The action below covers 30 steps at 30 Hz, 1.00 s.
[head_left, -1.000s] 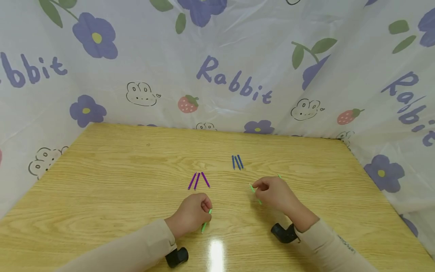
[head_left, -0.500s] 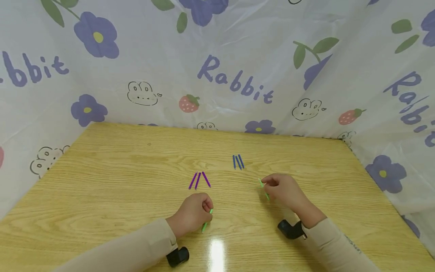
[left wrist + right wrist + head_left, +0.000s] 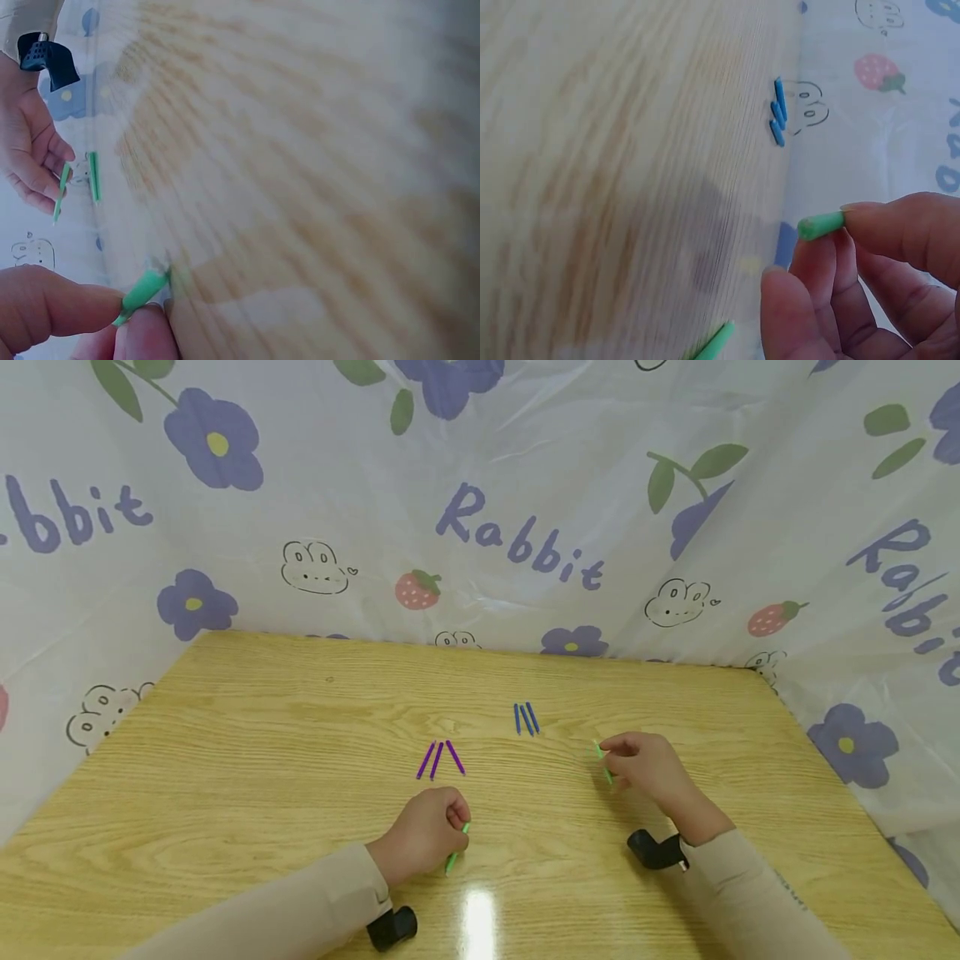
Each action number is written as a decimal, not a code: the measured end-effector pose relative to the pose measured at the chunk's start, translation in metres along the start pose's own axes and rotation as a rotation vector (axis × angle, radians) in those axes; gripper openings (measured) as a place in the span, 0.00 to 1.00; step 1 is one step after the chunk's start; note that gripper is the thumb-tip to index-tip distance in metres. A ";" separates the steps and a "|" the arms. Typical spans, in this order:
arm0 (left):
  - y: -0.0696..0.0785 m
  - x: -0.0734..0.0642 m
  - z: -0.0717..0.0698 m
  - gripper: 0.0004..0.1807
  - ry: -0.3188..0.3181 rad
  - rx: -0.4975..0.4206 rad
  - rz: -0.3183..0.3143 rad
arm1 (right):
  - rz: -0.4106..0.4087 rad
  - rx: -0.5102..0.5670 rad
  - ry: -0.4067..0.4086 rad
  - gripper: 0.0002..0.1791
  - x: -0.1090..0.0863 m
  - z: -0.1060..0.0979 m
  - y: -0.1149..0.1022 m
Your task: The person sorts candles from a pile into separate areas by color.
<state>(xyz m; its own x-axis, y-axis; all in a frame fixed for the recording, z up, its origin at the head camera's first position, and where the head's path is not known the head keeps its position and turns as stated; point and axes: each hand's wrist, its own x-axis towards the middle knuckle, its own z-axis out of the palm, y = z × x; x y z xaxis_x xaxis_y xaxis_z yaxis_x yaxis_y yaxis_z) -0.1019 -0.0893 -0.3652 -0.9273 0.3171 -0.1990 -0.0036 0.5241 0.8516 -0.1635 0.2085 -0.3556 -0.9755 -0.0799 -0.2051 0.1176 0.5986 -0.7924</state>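
My left hand [image 3: 423, 831] pinches a slim green stick [image 3: 452, 858] between thumb and fingers, low over the table. In the left wrist view this green stick [image 3: 144, 291] has a pale end close to the wood. Farther right, my right hand [image 3: 656, 772] pinches another slim green stick [image 3: 604, 768], tilted and raised above the table. The right wrist view shows the blunt end of that held stick [image 3: 821, 225]. Below it another green stick [image 3: 716, 341] lies on the wood; in the head view my right hand hides that spot.
Three purple sticks [image 3: 437, 760] lie fanned out on the wooden table [image 3: 262, 718], beyond my left hand. Three blue sticks [image 3: 527, 718] lie side by side farther back. A patterned sheet [image 3: 517, 468] hangs behind the table and at both sides.
My right hand has moved right and farther from me, carrying its green stick. The left hand has stayed in place with its stick.
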 end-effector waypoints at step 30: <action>0.000 0.000 0.000 0.11 0.003 -0.012 0.001 | 0.097 -0.043 0.025 0.20 0.023 -0.032 0.025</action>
<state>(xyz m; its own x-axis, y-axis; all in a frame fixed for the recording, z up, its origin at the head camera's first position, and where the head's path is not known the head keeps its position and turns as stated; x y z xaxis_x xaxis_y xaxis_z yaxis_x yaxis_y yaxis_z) -0.1023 -0.0888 -0.3650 -0.9286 0.3150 -0.1963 -0.0070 0.5141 0.8577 -0.1886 0.2470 -0.3612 -0.9643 -0.0007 -0.2647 0.2037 0.6366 -0.7438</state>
